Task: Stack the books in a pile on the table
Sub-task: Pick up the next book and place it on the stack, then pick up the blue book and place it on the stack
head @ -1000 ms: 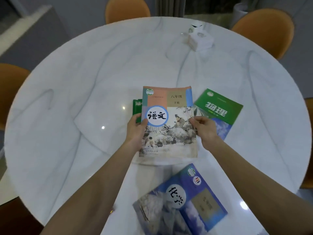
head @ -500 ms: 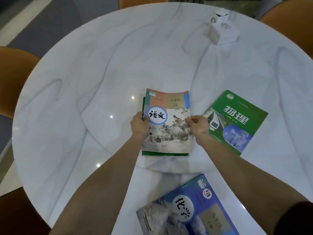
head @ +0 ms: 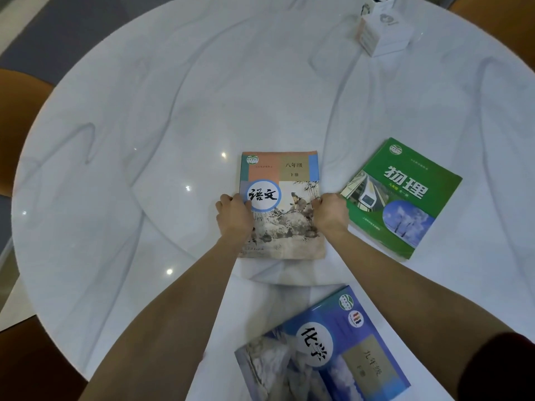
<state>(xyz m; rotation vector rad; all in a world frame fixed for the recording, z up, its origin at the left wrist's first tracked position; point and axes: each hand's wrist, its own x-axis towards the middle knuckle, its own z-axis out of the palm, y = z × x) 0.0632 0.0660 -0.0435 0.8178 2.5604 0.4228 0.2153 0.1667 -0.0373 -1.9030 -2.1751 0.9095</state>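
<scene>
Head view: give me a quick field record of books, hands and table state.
held book: painted-cover book, flat on the table, mid-table
left hand: gripping its left edge
right hand: gripping its right edge
green book: lying flat to the right, separate
blue book: lying flat near the table's front edge, separate
other: white box, far right
books beneath held book: cannot tell

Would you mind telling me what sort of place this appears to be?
Probably a home dining area: a round marble-look table ringed by orange chairs, with a tissue box on it. The school textbooks fit a household.
</scene>
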